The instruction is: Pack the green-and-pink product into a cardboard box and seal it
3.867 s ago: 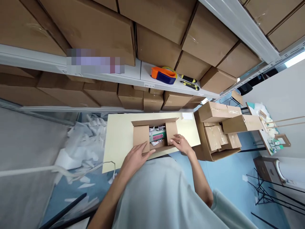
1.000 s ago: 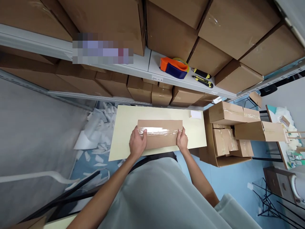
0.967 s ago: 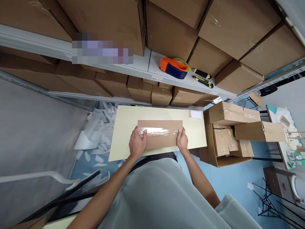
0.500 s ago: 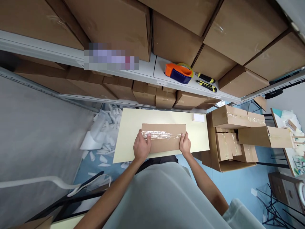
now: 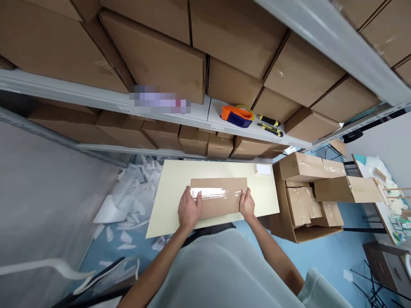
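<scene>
A flat brown cardboard box [image 5: 221, 204] with shiny clear tape across its top rests on, or just above, a pale yellow table [image 5: 168, 192]. My left hand [image 5: 189, 208] grips its left end, thumb on top. At the opposite end, my right hand [image 5: 247, 203] is closed round the right edge, thumb also on top. The fingers beneath the box are hidden. Near the table's far right corner lies a small white box [image 5: 263, 169].
Shelves of cardboard boxes rise ahead; one holds an orange-and-blue tape dispenser [image 5: 236, 116] and utility knives [image 5: 270, 130]. Right of the table stands a large open carton [image 5: 282, 222] filled with taped boxes. White scraps [image 5: 141, 188] cover the floor at left, near a chair [image 5: 105, 273].
My view has tilted upward, so the shelves, table and box appear lower. Both hands keep hold of the box's ends, and it stays in about the same place over the table.
</scene>
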The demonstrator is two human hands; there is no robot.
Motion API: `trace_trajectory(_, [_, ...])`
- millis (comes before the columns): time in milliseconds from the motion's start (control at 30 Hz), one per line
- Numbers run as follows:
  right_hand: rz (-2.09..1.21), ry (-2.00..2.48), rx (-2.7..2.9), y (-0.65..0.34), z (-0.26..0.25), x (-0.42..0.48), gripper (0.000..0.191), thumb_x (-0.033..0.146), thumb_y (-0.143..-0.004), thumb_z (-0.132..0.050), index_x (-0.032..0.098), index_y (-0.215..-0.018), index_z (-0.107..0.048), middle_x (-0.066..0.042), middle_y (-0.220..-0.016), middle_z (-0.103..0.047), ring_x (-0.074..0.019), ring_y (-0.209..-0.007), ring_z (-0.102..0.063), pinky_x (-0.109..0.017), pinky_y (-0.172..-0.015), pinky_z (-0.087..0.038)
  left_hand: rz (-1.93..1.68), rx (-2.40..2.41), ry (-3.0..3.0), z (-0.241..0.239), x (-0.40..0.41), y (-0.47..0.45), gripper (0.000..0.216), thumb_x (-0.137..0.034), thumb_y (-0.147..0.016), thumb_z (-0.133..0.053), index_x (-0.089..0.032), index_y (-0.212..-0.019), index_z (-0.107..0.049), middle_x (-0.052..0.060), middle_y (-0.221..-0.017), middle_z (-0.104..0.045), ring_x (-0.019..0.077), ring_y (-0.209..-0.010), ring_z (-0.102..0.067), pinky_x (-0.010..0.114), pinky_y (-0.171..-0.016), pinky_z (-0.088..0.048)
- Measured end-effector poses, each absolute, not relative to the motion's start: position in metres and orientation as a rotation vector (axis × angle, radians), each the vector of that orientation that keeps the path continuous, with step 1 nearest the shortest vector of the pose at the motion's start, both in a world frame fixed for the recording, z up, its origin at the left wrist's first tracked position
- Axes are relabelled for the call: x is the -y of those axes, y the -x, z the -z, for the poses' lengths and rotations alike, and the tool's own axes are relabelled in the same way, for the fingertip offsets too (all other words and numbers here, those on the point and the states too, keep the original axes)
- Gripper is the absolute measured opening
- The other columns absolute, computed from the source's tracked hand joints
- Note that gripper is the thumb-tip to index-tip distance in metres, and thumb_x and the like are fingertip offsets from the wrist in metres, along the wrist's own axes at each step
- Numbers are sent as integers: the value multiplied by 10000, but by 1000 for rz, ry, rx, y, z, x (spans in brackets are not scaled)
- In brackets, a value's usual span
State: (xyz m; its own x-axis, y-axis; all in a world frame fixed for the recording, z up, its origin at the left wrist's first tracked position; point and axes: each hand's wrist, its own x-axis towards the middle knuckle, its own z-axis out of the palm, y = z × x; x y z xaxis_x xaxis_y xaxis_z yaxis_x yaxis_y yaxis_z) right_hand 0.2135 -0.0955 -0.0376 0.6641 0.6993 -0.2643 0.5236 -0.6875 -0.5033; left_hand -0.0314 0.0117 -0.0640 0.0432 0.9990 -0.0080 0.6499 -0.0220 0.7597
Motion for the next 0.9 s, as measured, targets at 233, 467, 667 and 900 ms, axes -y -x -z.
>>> trace_trajectory(233, [-216,2463,1188,-212,36,94,710,500,-1155,-268,43,-1674,-430,-358,-1653,-531,-446,-1520,-595,-637,-1204,-503,-896,-1561,-1881,50,-11,37,806,-566,-1102,-456,-96,-1743,-325,333,-1825,-272,496,-1714,-260,727,-1346,-285])
trace_trajectory(467, [89,2233,1534,-238,-68,0,652,424,-1175,-308,96,-1738,-334,-277,-1742,-439,-386,-1680,-347,-697,-1363,-264,-989,-1295,-2030,-15,-61,-6,668,-495,-1112,-476,-206,-1713,-436,205,-1823,-382,386,-1755,-192,693,-1404,-135])
trace_trajectory(667, [277,2054,1752,-267,-162,-153,601,365,-1164,-338,57,-1676,-403,-291,-1623,-537,-388,-1564,-468,-611,-1318,-354,-1158,-1160,-2117,-99,-149,-86,665,-464,-1121,-437,-126,-1693,-477,213,-1803,-413,371,-1738,-263,645,-1404,-208])
trace_trajectory(900, [90,2525,1875,-266,-184,-233,489,239,-1070,-527,-33,-1476,-547,-355,-1475,-650,-398,-1386,-616,-504,-1218,-434,-1150,-1235,-2156,-137,-190,-127,628,-403,-1104,-391,-74,-1604,-580,239,-1747,-492,397,-1692,-374,627,-1385,-295])
